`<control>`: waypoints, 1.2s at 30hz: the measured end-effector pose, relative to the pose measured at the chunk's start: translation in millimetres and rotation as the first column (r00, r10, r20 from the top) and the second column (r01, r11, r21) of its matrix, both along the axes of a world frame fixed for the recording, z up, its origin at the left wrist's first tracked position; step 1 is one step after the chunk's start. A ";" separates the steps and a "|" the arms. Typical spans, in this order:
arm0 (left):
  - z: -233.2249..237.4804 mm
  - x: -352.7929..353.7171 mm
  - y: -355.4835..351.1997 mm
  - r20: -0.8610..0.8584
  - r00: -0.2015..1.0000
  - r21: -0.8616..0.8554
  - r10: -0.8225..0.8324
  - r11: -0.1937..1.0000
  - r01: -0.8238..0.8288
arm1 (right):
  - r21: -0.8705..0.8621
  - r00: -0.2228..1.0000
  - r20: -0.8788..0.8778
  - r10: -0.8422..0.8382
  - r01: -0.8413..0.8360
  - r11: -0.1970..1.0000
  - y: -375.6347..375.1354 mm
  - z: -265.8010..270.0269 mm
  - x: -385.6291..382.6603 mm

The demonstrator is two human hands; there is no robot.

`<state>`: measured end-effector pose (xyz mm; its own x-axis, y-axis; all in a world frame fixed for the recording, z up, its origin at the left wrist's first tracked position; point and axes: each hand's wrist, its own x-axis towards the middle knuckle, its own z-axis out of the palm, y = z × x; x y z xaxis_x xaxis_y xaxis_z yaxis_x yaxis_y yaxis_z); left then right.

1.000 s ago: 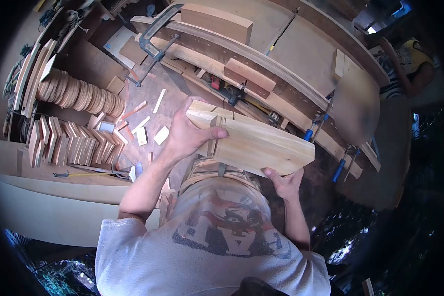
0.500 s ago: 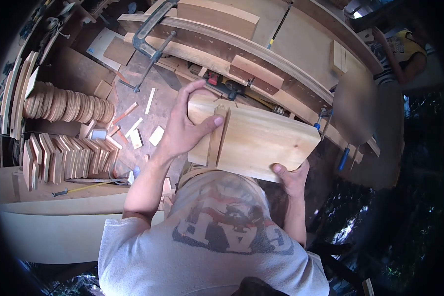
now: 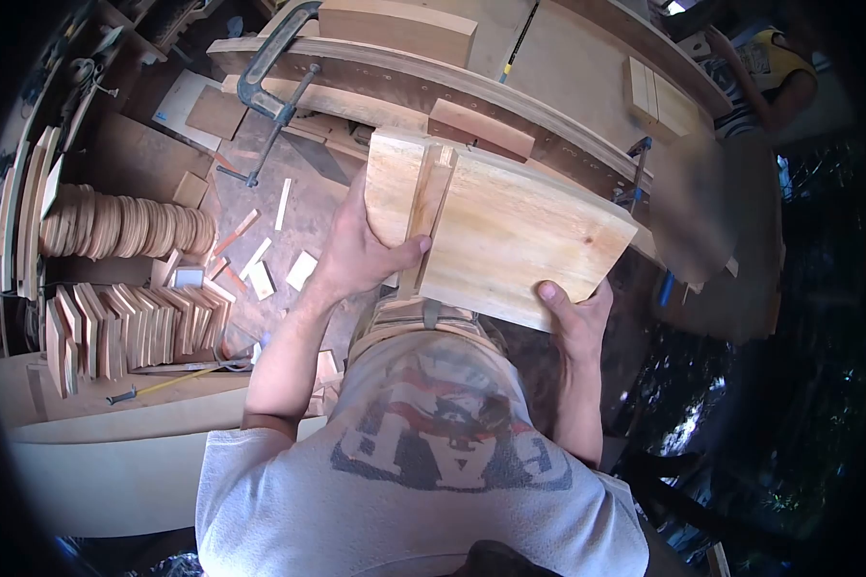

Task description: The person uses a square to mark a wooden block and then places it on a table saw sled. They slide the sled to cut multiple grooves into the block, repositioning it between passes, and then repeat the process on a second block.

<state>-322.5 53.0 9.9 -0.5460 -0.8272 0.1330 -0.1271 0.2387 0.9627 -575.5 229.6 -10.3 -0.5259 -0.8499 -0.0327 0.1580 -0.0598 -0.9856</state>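
Lt-grey short-sleeved cloth T-shirt (image 3: 423,529): big dark block lettering (image 3: 452,469) across front, mid ltr looks like "A", rest unclear. Yellow cloth top (image 3: 768,60), upper R of view: marks too small to read.

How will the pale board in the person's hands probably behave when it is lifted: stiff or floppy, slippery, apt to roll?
The pale board is probably stiff: it shows no sag between the left hand and the right hand. Its matt face suggests a fairly secure grip. With its flat face and angular corners, it seems unlikely to roll.
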 end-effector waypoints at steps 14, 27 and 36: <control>47.0 -35.4 24.3 0.256 0.905 -0.795 0.340 0.606 -0.003 | -0.016 0.980 -0.198 0.027 -0.030 0.999 17.7 6.0 -54.8; 15.8 -80.1 54.7 0.093 0.905 -0.662 0.414 0.705 -0.255 | -0.175 0.966 -0.214 -0.146 0.109 0.979 -0.2 -0.1 -82.2; -15.7 -91.4 59.9 -0.243 0.841 -0.336 0.483 0.771 -0.540 | -0.176 0.984 0.160 -0.083 0.111 0.978 -20.2 9.1 -71.2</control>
